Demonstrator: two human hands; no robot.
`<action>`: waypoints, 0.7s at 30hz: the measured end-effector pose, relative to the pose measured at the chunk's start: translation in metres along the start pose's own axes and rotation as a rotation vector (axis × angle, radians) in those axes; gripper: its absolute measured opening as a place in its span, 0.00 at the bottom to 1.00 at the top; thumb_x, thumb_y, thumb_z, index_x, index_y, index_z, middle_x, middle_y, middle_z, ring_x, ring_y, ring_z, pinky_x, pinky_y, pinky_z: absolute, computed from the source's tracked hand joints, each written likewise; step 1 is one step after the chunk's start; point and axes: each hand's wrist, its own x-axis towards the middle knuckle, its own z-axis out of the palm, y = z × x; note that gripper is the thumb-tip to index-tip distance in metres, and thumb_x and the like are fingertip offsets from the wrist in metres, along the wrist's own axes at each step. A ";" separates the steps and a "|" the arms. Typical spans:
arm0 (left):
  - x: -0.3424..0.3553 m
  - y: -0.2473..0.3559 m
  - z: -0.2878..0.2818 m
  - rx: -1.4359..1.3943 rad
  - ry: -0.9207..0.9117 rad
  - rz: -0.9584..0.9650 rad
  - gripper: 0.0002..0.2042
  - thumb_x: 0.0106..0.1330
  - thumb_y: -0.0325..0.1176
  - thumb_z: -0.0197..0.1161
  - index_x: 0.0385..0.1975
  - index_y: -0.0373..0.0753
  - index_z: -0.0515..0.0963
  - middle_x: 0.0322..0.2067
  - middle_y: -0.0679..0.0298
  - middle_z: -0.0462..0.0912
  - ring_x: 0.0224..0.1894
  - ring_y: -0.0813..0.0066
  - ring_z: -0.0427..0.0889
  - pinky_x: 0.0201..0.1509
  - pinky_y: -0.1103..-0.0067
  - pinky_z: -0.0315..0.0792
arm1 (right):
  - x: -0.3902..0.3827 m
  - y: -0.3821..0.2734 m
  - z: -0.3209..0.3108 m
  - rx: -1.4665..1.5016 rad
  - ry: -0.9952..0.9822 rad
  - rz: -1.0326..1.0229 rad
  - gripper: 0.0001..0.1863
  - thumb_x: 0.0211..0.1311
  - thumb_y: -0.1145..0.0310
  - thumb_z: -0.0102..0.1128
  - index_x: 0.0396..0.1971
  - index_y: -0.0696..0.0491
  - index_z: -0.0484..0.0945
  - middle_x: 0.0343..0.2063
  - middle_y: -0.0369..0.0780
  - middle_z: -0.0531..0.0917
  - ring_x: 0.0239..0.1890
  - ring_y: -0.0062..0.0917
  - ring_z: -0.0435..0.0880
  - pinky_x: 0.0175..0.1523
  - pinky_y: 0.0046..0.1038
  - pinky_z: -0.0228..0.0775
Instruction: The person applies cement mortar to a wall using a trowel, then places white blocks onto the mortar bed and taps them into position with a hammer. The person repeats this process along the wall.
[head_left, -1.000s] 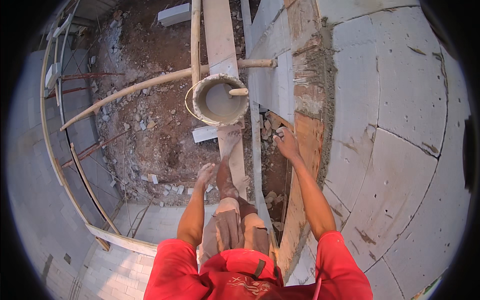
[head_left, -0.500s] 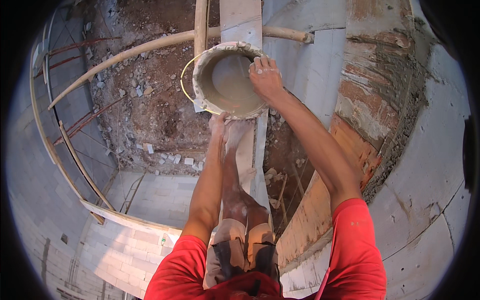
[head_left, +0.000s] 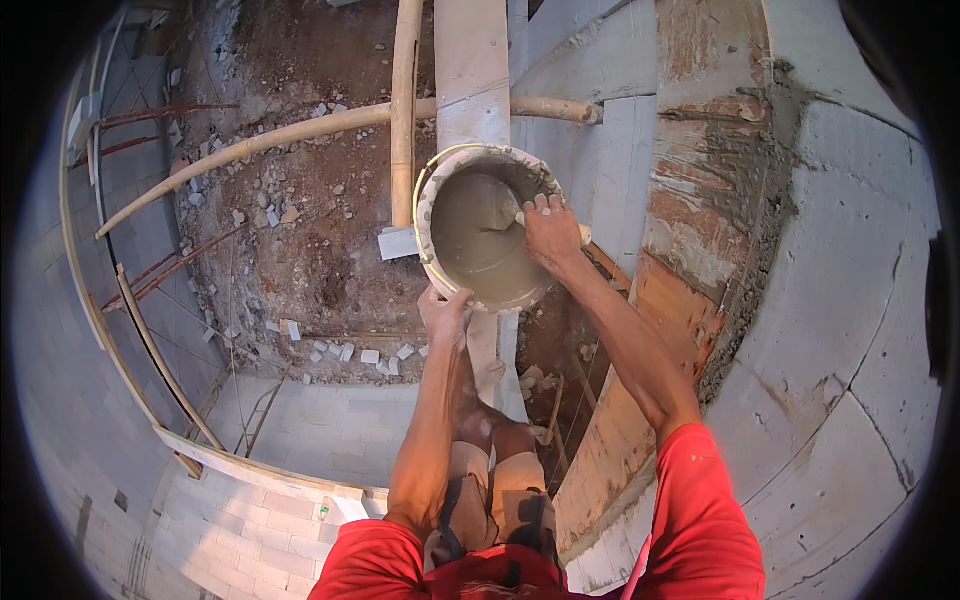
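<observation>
A round bucket (head_left: 432, 262) with a mortar-crusted rim is in front of me, tilted so that its inside faces me. Wet grey mortar (head_left: 480, 255) covers the bottom and part of the wall. My left hand (head_left: 446, 314) is closed on the near rim, thumb over the edge. In my right hand (head_left: 550, 234) I grip a trowel (head_left: 584, 235) by its light handle at the bucket's right side; its blade points left into the mortar and is partly covered. A thin yellowish bucket handle (head_left: 424, 180) lies along the left rim.
Below me runs a narrow plank (head_left: 472, 80), crossed by bamboo poles (head_left: 345, 119). Rubble-strewn soil (head_left: 320, 215) lies far below on the left. At right stands a wall with a wooden board (head_left: 668, 305), mortar-smeared brick (head_left: 695, 215) and grey concrete (head_left: 830, 270).
The bucket sits lower in the picture, and its mouth faces me more. My right hand has moved down with it; the trowel in it now shows, its blade in the mortar. My left hand still grips the rim.
</observation>
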 end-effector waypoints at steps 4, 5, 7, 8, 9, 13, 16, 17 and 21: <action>-0.091 0.061 -0.004 0.202 -0.031 0.042 0.14 0.54 0.17 0.65 0.42 0.29 0.81 0.36 0.62 0.86 0.35 0.75 0.84 0.41 0.79 0.77 | -0.111 -0.010 -0.099 0.204 -0.057 0.170 0.17 0.49 0.70 0.66 0.42 0.57 0.81 0.46 0.46 0.81 0.52 0.42 0.82 0.50 0.43 0.78; -0.116 0.078 -0.002 0.239 -0.029 0.011 0.14 0.54 0.17 0.65 0.42 0.29 0.81 0.36 0.62 0.86 0.35 0.76 0.84 0.40 0.79 0.76 | -0.147 -0.014 -0.127 0.217 -0.051 0.207 0.18 0.48 0.71 0.67 0.42 0.56 0.81 0.46 0.46 0.81 0.51 0.42 0.82 0.49 0.43 0.78; -0.163 0.114 -0.003 0.250 -0.107 0.032 0.14 0.54 0.18 0.65 0.41 0.29 0.81 0.36 0.63 0.85 0.34 0.77 0.83 0.40 0.79 0.76 | -0.211 -0.022 -0.179 0.267 -0.049 0.293 0.18 0.48 0.72 0.67 0.42 0.55 0.80 0.46 0.46 0.81 0.50 0.42 0.83 0.48 0.44 0.79; -0.187 0.131 -0.005 0.257 -0.152 0.029 0.13 0.54 0.18 0.65 0.41 0.29 0.81 0.36 0.63 0.85 0.34 0.77 0.83 0.39 0.79 0.76 | -0.242 -0.026 -0.201 0.307 -0.048 0.340 0.18 0.48 0.72 0.66 0.42 0.54 0.80 0.46 0.46 0.80 0.48 0.42 0.84 0.47 0.44 0.79; -0.206 0.145 -0.006 0.252 -0.174 0.014 0.13 0.54 0.18 0.65 0.41 0.30 0.81 0.35 0.64 0.85 0.33 0.78 0.82 0.38 0.80 0.75 | -0.272 -0.032 -0.221 0.355 -0.060 0.400 0.17 0.49 0.73 0.65 0.42 0.54 0.80 0.46 0.46 0.80 0.47 0.42 0.84 0.46 0.44 0.79; -0.251 0.196 -0.005 0.382 -0.278 0.011 0.12 0.55 0.16 0.64 0.40 0.28 0.81 0.35 0.64 0.86 0.34 0.78 0.83 0.40 0.79 0.77 | -0.348 -0.038 -0.279 0.390 0.099 0.449 0.20 0.48 0.71 0.68 0.44 0.51 0.78 0.43 0.45 0.79 0.43 0.43 0.84 0.45 0.45 0.76; -0.268 0.214 0.005 0.360 -0.331 0.021 0.11 0.55 0.17 0.64 0.38 0.29 0.81 0.33 0.65 0.85 0.31 0.80 0.81 0.37 0.81 0.74 | -0.377 -0.043 -0.301 0.338 0.190 0.470 0.20 0.48 0.73 0.68 0.44 0.50 0.78 0.42 0.46 0.80 0.41 0.43 0.84 0.44 0.46 0.76; -0.273 0.219 0.007 0.438 -0.346 0.052 0.10 0.55 0.17 0.64 0.37 0.30 0.80 0.32 0.66 0.84 0.29 0.82 0.79 0.34 0.83 0.71 | -0.383 -0.046 -0.304 0.320 0.223 0.480 0.20 0.48 0.73 0.68 0.44 0.50 0.78 0.41 0.46 0.80 0.41 0.43 0.84 0.44 0.46 0.76; -0.281 0.231 0.028 0.410 -0.400 0.101 0.09 0.54 0.17 0.65 0.36 0.32 0.80 0.29 0.66 0.84 0.26 0.81 0.78 0.31 0.83 0.67 | -0.393 -0.053 -0.307 0.297 0.360 0.527 0.20 0.47 0.74 0.68 0.44 0.50 0.79 0.36 0.45 0.80 0.39 0.42 0.84 0.42 0.44 0.76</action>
